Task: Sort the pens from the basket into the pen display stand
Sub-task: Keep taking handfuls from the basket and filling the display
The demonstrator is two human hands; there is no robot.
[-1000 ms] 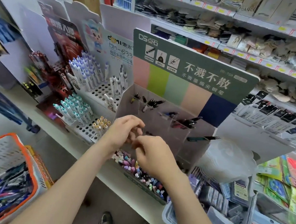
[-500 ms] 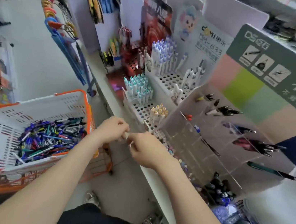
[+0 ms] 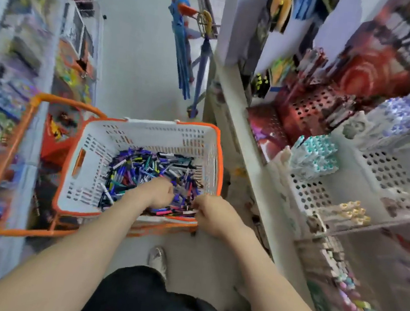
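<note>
A white basket with an orange rim (image 3: 138, 131) stands on an orange cart below me. A heap of mixed blue, purple, black and teal pens (image 3: 145, 167) fills its bottom. My left hand (image 3: 158, 195) is down in the heap, fingers curled into the pens; what they hold is hidden. My right hand (image 3: 212, 216) hovers at the basket's near right corner, fingers curled over the pens by the rim; the blur hides any grip. The green-headed pen display stand is out of view.
The orange cart frame (image 3: 3, 155) surrounds the basket on the left. To the right, a shelf edge (image 3: 248, 158) carries white perforated pen stands (image 3: 384, 168), teal-capped pens (image 3: 314, 156) and a red stand (image 3: 309, 109). Blue umbrellas (image 3: 183, 56) hang ahead. My shoe (image 3: 158, 257) is on the floor.
My view swung from the display stand down and left to the basket. Both hands dropped from in front of the stand, the left going into the pen heap.
</note>
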